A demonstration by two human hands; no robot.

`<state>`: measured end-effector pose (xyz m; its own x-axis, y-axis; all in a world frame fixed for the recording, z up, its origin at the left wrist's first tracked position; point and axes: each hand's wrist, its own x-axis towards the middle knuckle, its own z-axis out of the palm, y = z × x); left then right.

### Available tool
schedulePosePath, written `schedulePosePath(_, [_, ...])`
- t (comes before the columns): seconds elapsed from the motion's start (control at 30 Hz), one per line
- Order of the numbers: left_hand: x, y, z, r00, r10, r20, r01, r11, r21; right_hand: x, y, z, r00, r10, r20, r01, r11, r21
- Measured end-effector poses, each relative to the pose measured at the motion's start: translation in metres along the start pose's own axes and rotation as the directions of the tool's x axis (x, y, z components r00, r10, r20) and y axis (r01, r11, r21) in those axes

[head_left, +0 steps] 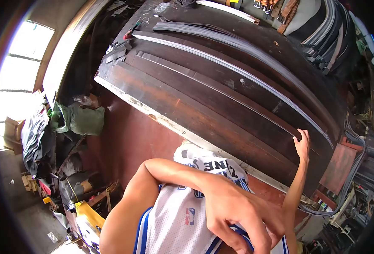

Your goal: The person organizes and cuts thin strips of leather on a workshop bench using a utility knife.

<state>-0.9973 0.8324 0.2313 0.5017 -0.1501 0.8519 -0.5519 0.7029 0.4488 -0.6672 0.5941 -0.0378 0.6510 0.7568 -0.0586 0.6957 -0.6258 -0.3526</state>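
Note:
My right hand point(302, 146) is at the right end of a long thin dark strip point(221, 86) lying across the dark table point(254, 122). Its thumb and index finger close on the strip's end. Close to the camera, my left hand point(246, 213) hangs in front of my chest, over the white and blue jersey point(182, 207). Its fingers are loosely bent with gaps between them, and nothing shows in them. Beyond the thin strip lie a bundle of pale-edged strips point(237, 74) and a thicker grey bundle point(237, 42).
A worn white edge point(153, 115) runs along the table's near side. Dark scraps point(117, 53) and a red-handled tool point(128, 34) lie at its far left corner. Braided brown belts point(289, 17) and more strips point(328, 38) are at the upper right. A green bag point(85, 120) is at left.

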Motion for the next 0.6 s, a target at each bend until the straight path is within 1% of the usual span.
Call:
schedulePosePath(0.03, [-0.005,-0.007,0.004,0.999,0.030,-0.040,-0.032,0.998,-0.054,0.001,0.002,0.002,1.000,-0.012,0.003,0.012,1.000,0.016])
schedulePosePath(0.1, [-0.007,-0.009,0.006,0.996,0.045,-0.076,-0.055,0.989,-0.137,0.002,0.003,0.002,0.999,-0.036,0.000,0.036,0.998,0.043])
schedulePosePath(0.13, [-0.008,-0.009,0.007,0.994,0.052,-0.094,-0.068,0.982,-0.177,0.001,0.002,0.003,1.000,-0.020,-0.004,0.020,0.998,0.052])
schedulePosePath(0.17, [-0.011,-0.013,0.013,0.988,0.049,-0.149,-0.085,0.966,-0.243,-0.001,0.001,0.000,1.000,-0.016,-0.007,0.016,0.999,0.048])
schedulePosePath(0.27, [-0.021,-0.015,0.017,0.983,0.045,-0.176,-0.100,0.943,-0.316,-0.001,0.003,0.003,0.999,-0.034,-0.005,0.035,0.998,0.051])
schedulePosePath(0.33, [-0.027,-0.013,0.019,0.989,-0.108,-0.100,0.059,0.912,-0.407,-0.001,0.002,0.001,0.998,-0.052,-0.021,0.052,0.998,0.044])
schedulePosePath(0.4, [-0.030,-0.010,0.013,0.994,-0.072,-0.082,0.037,0.926,-0.376,0.000,0.002,0.000,0.999,-0.046,-0.015,0.047,0.999,0.028])
schedulePosePath(0.47, [-0.032,-0.002,0.013,0.997,-0.041,-0.058,0.019,0.940,-0.342,0.001,0.000,0.000,0.999,-0.038,0.005,0.038,0.998,-0.058])
schedulePosePath(0.5, [-0.032,0.002,0.017,0.995,-0.020,-0.103,-0.023,0.918,-0.396,0.000,-0.007,-0.003,1.000,-0.022,0.013,0.023,0.996,-0.084])
schedulePosePath(0.53, [-0.035,0.007,0.016,0.995,-0.009,-0.101,-0.034,0.908,-0.418,0.000,-0.017,-0.007,1.000,0.002,0.015,0.000,0.995,-0.104])
schedulePosePath(0.6, [-0.041,0.018,0.013,0.995,0.012,-0.096,-0.056,0.886,-0.461,0.004,-0.033,-0.010,0.999,-0.008,-0.054,0.002,0.993,-0.116])
